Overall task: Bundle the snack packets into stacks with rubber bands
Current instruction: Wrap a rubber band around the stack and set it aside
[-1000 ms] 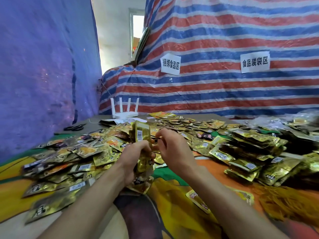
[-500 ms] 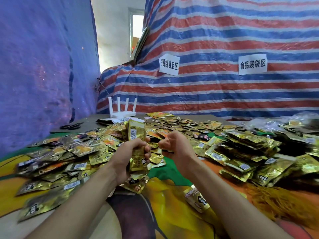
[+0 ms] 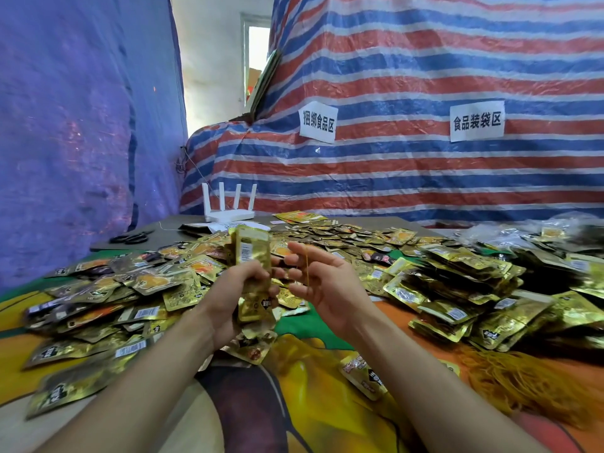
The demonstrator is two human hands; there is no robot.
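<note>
Head view, forward-down, close over hands (image 3: 284,289)

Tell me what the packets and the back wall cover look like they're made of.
Packets: shiny gold foil or metallised film, judging by crinkles and glare. Wall cover: woven plastic tarp, likely, striped red, white and blue, with a creased sheen.

Gold snack packets, one stack held upright, and a rubber band on spread fingers

A stack of gold foil packets (image 3: 253,273) stands upright in the left hand (image 3: 233,291), barcode label facing the camera. A thin yellow-orange rubber band (image 3: 306,264) is stretched across the fingers of the open right hand (image 3: 322,282), just right of the stack. Loose gold packets (image 3: 137,289) litter the bench on the left; bundled stacks (image 3: 457,289) are heaped on the right. A pile of orange rubber bands (image 3: 529,384) lies near right.
</note>
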